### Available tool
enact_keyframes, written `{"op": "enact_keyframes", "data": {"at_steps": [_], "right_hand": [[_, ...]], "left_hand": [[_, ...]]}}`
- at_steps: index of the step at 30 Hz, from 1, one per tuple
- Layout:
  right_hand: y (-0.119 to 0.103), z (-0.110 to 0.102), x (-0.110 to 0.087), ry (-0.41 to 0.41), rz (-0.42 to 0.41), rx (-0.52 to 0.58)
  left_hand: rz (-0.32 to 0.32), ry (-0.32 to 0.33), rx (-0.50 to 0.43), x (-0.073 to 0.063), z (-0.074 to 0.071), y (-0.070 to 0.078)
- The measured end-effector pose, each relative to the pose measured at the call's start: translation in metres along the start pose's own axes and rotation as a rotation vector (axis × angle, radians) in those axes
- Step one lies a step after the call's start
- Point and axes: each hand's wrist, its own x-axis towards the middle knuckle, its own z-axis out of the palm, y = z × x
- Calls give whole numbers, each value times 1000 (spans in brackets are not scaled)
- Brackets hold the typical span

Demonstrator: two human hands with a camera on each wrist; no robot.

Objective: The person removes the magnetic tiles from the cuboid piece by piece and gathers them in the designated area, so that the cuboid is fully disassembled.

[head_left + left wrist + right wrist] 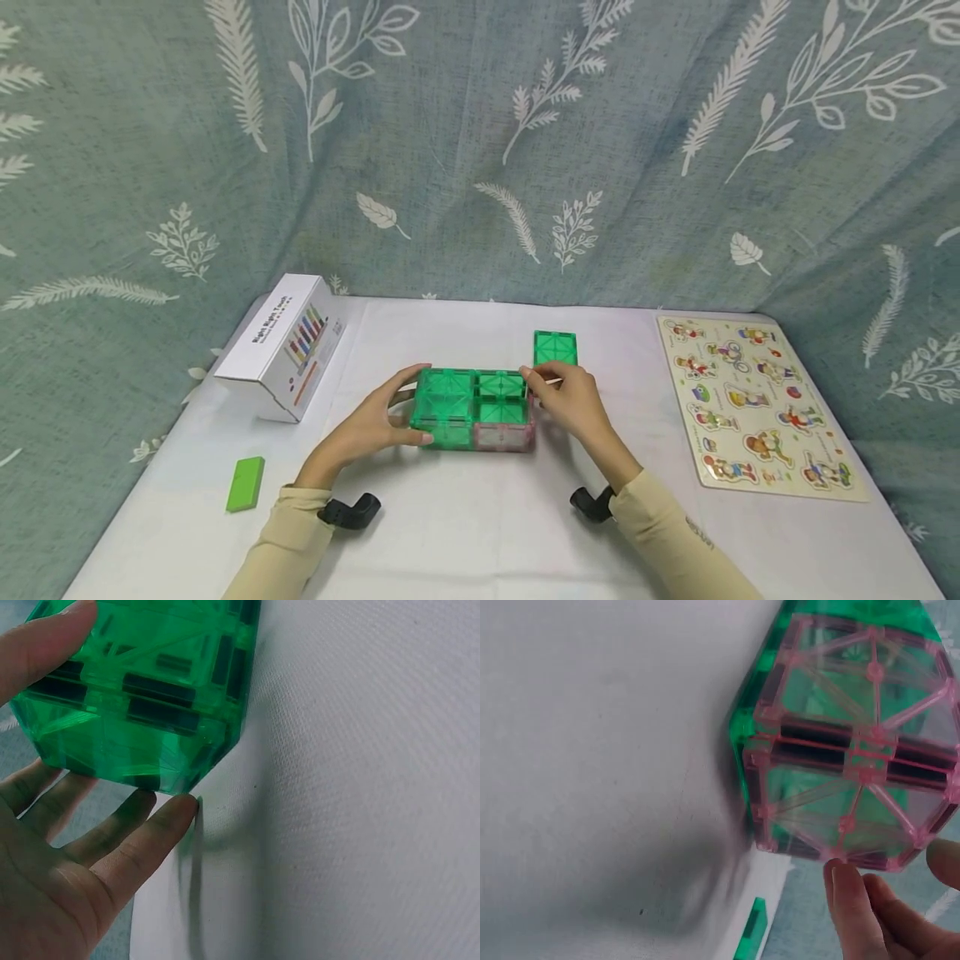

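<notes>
A low box of translucent magnetic tiles (446, 396) stands on the white-covered table, green on the left with pink tiles (504, 437) at its right end. My left hand (365, 429) holds the left end, thumb toward the front and fingers spread round the far side. In the left wrist view, fingertips (180, 810) meet the green end's lower edge. My right hand (572, 402) grips the box's far right corner. The right wrist view shows its fingertips (844, 874) at the edge of a pink tile (847, 810). Behind that hand lies a loose green magnetic tile (555, 346).
At the left stands a white printed box (281, 342), with a bright green block (245, 484) nearer the front. A picture puzzle board (761, 408) lies at the right. Patterned blue-green cloth (465, 150) hangs behind the table.
</notes>
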Motion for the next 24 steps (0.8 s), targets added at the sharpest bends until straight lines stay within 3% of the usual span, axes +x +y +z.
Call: {"op": "enact_keyframes", "data": {"at_steps": [13, 24], "right_hand": [[0, -1, -9, -60, -45, -110], [0, 8, -7, -108, -33, -107]], "left_hand": [[12, -14, -13, 8, 5, -2], [30, -4, 0, 3, -1, -6]]}}
